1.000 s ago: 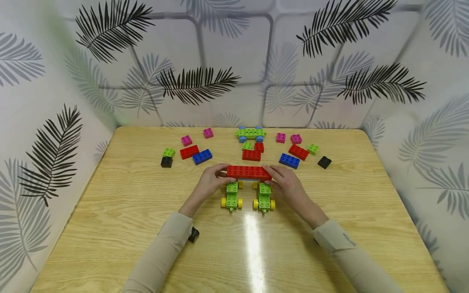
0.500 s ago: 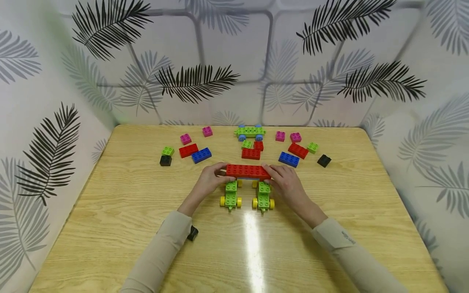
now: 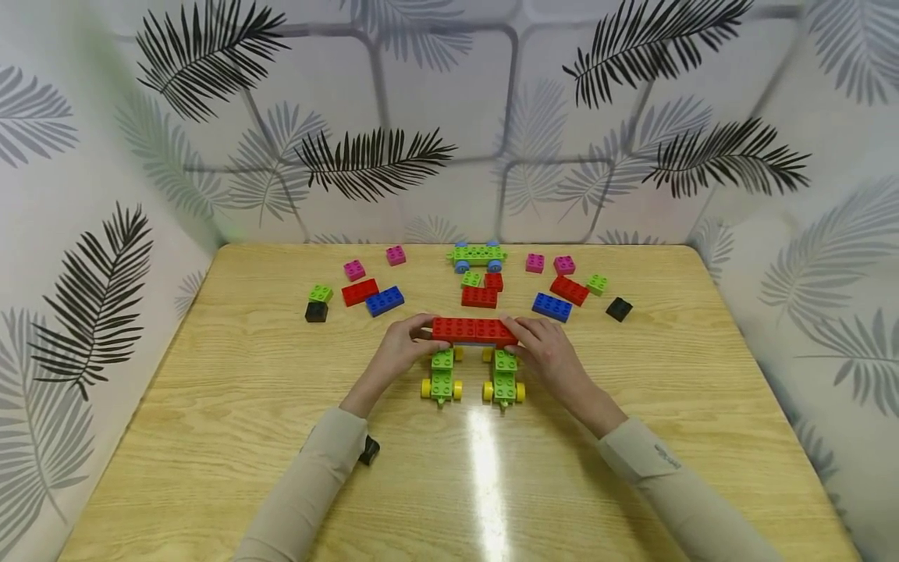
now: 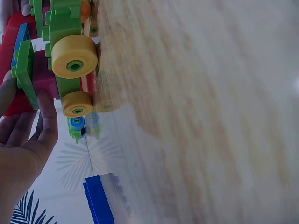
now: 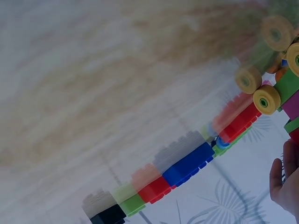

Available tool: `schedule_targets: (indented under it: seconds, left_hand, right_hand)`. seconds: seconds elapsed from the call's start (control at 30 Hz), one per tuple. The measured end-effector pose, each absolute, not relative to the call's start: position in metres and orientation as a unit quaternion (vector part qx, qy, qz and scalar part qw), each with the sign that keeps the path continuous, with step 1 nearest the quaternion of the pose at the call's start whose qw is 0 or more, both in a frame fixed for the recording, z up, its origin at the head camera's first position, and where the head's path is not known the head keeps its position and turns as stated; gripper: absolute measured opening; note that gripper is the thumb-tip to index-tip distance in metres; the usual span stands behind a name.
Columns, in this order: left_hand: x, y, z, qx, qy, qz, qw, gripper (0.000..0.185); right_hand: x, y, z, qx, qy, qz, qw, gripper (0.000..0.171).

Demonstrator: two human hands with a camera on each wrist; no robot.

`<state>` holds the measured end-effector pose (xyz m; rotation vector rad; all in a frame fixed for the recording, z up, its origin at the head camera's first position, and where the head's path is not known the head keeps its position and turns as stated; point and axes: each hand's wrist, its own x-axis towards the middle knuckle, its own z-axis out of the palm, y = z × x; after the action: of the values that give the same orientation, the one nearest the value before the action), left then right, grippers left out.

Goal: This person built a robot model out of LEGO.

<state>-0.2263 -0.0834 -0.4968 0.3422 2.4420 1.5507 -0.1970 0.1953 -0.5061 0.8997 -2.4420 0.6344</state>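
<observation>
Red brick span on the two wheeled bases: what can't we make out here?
- Head: the ends of the red brick span are covered by the left hand and right hand, so the finger contact is hidden.
- Head: whether the span is seated on the green wheeled bases is too small to tell.
- Left wrist: the hand is cut off by the frame edge.
- Right wrist: motion blur smears the bricks; only fingertips show.

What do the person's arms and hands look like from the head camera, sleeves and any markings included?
Both arms wear long beige sleeves that end at the wrists. The right sleeve carries a small dark marking near the cuff, too small to read. A small black device shows under the left sleeve at the wrist. The left hand and right hand are bare, with no gloves or rings visible.
</observation>
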Motion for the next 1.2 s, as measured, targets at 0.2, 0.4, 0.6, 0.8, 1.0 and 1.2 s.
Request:
schedule_targets:
  seconds: [0.2, 0.4, 0.6, 0.8, 1.0, 1.2]
  left_hand:
    - [-0.225, -0.085, -0.497, 0.117, 0.821, 0.545, 0.119, 0.049]
    - [-0.226, -0.083, -0.498, 0.121, 0.823, 0.544, 0.114, 0.047]
    - [-0.226, -0.084, -0.499, 0.127, 0.826, 0.539, 0.11, 0.046]
    - [-0.223, -0.082, -0.497, 0.125, 0.824, 0.54, 0.116, 0.048]
    - [-0.223, -0.083, -0.497, 0.127, 0.824, 0.54, 0.112, 0.05]
    - [-0.223, -0.084, -0.497, 0.132, 0.823, 0.541, 0.111, 0.05]
  right_hand:
    - [-0.196, 0.194, -0.504, 0.325, -0.888, 0.231, 0.228, 0.059]
    - [-0.195, 0.194, -0.504, 0.32, -0.893, 0.229, 0.22, 0.06]
    - [-0.194, 0.194, -0.497, 0.315, -0.901, 0.223, 0.2, 0.058]
    - [-0.198, 0.217, -0.489, 0.292, -0.908, 0.236, 0.183, 0.05]
    - [-0.221, 0.281, -0.494, 0.155, -0.936, 0.229, 0.22, 0.038]
    - [-0.23, 0.332, -0.504, 0.041, -0.971, 0.196, 0.135, 0.04]
